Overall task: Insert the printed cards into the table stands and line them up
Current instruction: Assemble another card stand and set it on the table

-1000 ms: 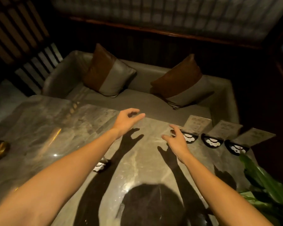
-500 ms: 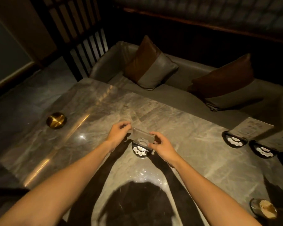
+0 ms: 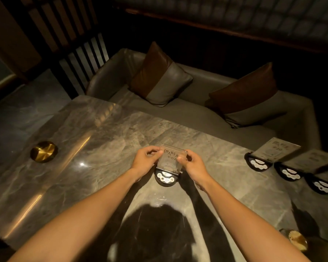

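Both hands [image 3: 146, 161] hold card [image 3: 171, 160] in stand [image 3: 166, 178].

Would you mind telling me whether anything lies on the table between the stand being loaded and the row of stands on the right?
Nothing visible does. Both hands, left and right, hold the card over the stand, and only bare table shows between it and the row.

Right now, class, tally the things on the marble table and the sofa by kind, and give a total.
Round black table stands: 4
Clear printed cards: 3
Round brass disc: 1
Brown-and-grey cushions: 2
Total: 10
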### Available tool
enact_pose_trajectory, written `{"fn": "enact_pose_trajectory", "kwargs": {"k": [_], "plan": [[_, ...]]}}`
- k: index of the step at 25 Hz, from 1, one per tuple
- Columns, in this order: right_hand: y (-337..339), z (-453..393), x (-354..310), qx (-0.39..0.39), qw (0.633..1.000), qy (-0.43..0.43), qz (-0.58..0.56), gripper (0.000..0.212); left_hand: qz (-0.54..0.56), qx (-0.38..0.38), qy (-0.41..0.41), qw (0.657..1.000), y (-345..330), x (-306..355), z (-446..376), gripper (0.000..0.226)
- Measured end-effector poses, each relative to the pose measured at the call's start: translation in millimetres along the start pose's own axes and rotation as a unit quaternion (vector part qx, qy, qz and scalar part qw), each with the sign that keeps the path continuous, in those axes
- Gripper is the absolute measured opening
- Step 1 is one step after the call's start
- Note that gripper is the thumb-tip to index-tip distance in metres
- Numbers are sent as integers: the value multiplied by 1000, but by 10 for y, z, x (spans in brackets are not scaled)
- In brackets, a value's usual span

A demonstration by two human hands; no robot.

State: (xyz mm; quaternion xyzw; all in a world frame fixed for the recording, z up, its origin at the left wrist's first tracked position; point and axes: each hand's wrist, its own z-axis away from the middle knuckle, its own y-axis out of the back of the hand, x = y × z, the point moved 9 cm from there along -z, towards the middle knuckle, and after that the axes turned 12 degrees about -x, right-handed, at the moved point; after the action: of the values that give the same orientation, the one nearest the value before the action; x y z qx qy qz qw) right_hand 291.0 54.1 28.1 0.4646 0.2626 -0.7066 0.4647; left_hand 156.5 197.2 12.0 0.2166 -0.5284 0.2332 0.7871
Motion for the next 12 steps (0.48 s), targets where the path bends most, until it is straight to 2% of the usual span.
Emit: {"fn": "enact_pose_trajectory", "kwargs": {"k": [3, 12], "plan": [[477, -69, -83, 28, 1000, 7, 0, 18, -16, -17, -19, 1000, -331, 262, -278, 16], [2090, -156, -163, 130, 987, 6, 99, 13, -103, -87, -58, 989, -1749, 767, -1177, 3]]}}
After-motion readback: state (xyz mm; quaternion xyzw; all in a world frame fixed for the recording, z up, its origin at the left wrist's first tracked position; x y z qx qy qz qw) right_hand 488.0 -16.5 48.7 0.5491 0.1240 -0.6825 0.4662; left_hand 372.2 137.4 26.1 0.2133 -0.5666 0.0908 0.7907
